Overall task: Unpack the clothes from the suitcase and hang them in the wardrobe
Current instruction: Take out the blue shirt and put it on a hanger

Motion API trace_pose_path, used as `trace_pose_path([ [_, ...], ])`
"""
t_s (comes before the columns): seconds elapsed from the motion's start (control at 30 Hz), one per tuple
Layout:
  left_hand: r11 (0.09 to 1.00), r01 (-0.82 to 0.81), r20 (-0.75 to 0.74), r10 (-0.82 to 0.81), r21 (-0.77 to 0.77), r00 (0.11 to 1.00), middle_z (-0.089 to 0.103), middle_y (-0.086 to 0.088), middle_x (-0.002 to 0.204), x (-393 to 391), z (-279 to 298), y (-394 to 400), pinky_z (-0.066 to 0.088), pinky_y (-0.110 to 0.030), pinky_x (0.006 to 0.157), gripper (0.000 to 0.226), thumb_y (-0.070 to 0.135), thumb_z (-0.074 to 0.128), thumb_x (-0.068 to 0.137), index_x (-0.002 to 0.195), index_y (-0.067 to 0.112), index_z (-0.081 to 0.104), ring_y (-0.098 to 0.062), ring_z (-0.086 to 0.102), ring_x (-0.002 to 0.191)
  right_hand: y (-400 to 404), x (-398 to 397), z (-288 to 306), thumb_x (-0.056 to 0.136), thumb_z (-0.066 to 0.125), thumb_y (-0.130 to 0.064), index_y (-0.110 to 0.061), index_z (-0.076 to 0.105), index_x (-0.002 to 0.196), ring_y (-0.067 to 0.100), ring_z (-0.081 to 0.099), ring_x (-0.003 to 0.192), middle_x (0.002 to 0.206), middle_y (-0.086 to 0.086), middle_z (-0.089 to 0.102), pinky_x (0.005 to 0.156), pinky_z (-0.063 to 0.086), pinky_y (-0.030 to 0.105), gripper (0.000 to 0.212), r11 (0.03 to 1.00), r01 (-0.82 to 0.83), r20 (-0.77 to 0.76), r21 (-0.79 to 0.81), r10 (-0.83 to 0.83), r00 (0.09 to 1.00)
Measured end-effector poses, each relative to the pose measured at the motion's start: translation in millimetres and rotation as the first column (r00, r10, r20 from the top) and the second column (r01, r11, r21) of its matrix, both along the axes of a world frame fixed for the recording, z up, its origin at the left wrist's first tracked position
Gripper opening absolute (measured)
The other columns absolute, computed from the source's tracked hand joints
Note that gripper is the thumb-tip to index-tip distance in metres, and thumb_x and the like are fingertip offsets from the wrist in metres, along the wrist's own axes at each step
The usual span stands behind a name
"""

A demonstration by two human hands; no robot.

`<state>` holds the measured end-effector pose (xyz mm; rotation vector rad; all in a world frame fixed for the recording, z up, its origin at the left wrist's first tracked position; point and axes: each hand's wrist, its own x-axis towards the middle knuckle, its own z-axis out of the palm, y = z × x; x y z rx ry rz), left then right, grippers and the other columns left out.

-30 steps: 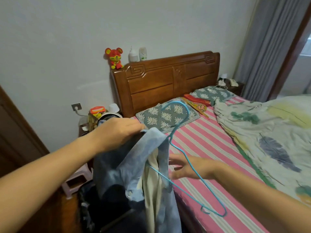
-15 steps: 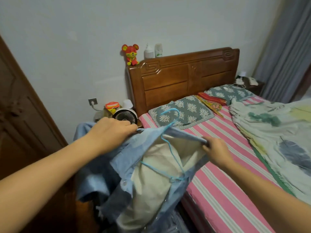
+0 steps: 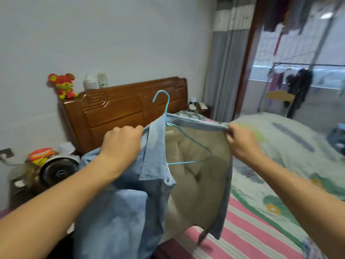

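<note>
So the bed (image 3: 248,238) is taking up most of the room to my right, pink striped sheet with a leafy quilt (image 3: 291,157) bunched on top, and the wooden headboard (image 3: 119,113) is sitting against the wall ahead of me. I'm holding the denim jacket (image 3: 130,202) up over the edge of the bed, front spread wide so the cream lining is facing me, which I figure is the easiest way to get a hanger seated in the shoulders. My left hand (image 3: 121,144) is clenching the collar side, my right hand (image 3: 240,143) is pinching the other front edge and pulling it taut. The blue wire hanger (image 3: 166,109) is sitting inside the jacket, hook poking up above the collar, one arm running down across the lining; it looks only half settled to me. The wardrobe and suitcase aren't showing from here, so I'm guessing I'll need to turn around. Off to my left a small fan (image 3: 59,168) is crowding a nightstand, and a red plush mouse (image 3: 62,86) and two bottles (image 3: 96,81) are perching on the headboard.
</note>
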<state>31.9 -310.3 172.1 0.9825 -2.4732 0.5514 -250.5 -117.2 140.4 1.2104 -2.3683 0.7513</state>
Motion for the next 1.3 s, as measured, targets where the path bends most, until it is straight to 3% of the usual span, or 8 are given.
trace_pose_path([
  [0.17, 0.992, 0.123, -0.070, -0.120, 0.036, 0.990, 0.070, -0.012, 0.094, -72, 6, 31, 0.038, -0.038, 0.063, 0.019, 0.017, 0.047, 0.095, 0.107, 0.019, 0.061, -0.042, 0.065, 0.086, 31, 28, 28, 0.091, 0.055, -0.018, -0.013, 0.050, 0.070, 0.020, 0.049, 0.064, 0.065, -0.001, 0.052, 0.060, 0.026, 0.037, 0.023, 0.962, -0.225, 0.167, -0.156, 0.250, 0.954],
  [0.37, 0.966, 0.199, -0.021, -0.206, -0.166, 0.978, 0.055, -0.005, 0.061, -129, -1, 84, 0.021, -0.025, 0.045, 0.027, 0.008, 0.076, 0.078, 0.104, 0.011, 0.067, -0.034, 0.056, 0.043, 127, -26, 47, 0.082, 0.051, -0.024, -0.015, 0.042, 0.061, 0.016, 0.036, 0.055, 0.057, 0.000, 0.039, 0.051, 0.033, 0.037, 0.025, 0.730, 0.177, 0.298, -0.660, 0.038, 0.954],
  [0.6, 0.966, 0.255, -0.102, -0.251, 0.030, 0.963, 0.070, -0.012, 0.091, -204, -1, 167, 0.043, -0.038, 0.058, 0.014, 0.014, 0.056, 0.092, 0.104, 0.017, 0.062, -0.040, 0.066, 0.080, 152, -17, -41, 0.089, 0.054, -0.024, -0.020, 0.033, 0.065, 0.020, 0.043, 0.057, 0.053, -0.001, 0.038, 0.058, 0.035, 0.041, 0.032, 0.972, -0.228, 0.283, -0.062, 0.237, 0.929],
  [0.73, 0.874, 0.486, -0.213, -0.477, -0.014, 0.853, 0.069, -0.011, 0.079, -223, -11, 196, 0.042, -0.036, 0.053, 0.020, 0.035, 0.053, 0.091, 0.092, 0.019, 0.064, -0.042, 0.064, 0.073, 195, -47, -27, 0.101, 0.053, -0.030, -0.023, 0.065, 0.089, 0.014, 0.068, 0.071, 0.087, 0.004, 0.072, 0.068, 0.056, 0.038, 0.019, 0.847, -0.528, 0.684, -0.063, 0.422, 0.595],
  [0.83, 0.796, 0.594, -0.289, -0.600, -0.117, 0.746, 0.070, -0.008, 0.078, -215, -16, 188, 0.042, -0.033, 0.052, 0.037, 0.047, 0.041, 0.093, 0.096, 0.019, 0.065, -0.039, 0.067, 0.070, 224, -125, -19, 0.100, 0.056, -0.022, -0.018, 0.072, 0.101, 0.015, 0.066, 0.087, 0.098, 0.000, 0.072, 0.086, 0.054, 0.047, 0.016, 0.954, -0.102, 0.430, -0.281, 0.220, 0.876],
  [0.93, 0.739, 0.665, -0.425, -0.638, -0.106, 0.642, 0.075, -0.008, 0.097, -204, -20, 168, 0.055, -0.041, 0.063, 0.032, 0.032, 0.046, 0.094, 0.114, 0.018, 0.067, -0.033, 0.072, 0.083, 252, -195, -39, 0.102, 0.052, -0.033, -0.028, 0.047, 0.143, 0.008, 0.044, 0.124, 0.135, -0.013, 0.048, 0.111, 0.038, 0.040, 0.042, 0.995, 0.036, 0.445, -0.094, 0.010, 0.895],
  [1.07, 0.832, 0.548, -0.412, -0.530, -0.085, 0.741, 0.074, -0.006, 0.093, -204, -28, 141, 0.053, -0.040, 0.062, 0.034, 0.026, 0.049, 0.094, 0.121, 0.018, 0.069, -0.034, 0.071, 0.079, 265, -221, -83, 0.101, 0.052, -0.022, -0.022, 0.063, 0.083, 0.029, 0.065, 0.090, 0.083, 0.000, 0.068, 0.070, 0.042, 0.038, 0.021, 0.999, 0.045, 0.449, 0.011, -0.045, 0.892],
  [1.3, 0.981, 0.179, -0.199, -0.192, -0.078, 0.961, 0.064, -0.010, 0.082, -237, -29, 147, 0.049, -0.041, 0.050, 0.034, 0.014, 0.064, 0.092, 0.125, 0.018, 0.062, -0.043, 0.062, 0.057, 272, -170, -77, 0.086, 0.045, -0.026, -0.013, 0.059, 0.068, 0.036, 0.060, 0.069, 0.073, 0.013, 0.065, 0.060, 0.047, 0.041, 0.026, 0.970, 0.243, 0.107, -0.013, -0.240, 0.965],
])
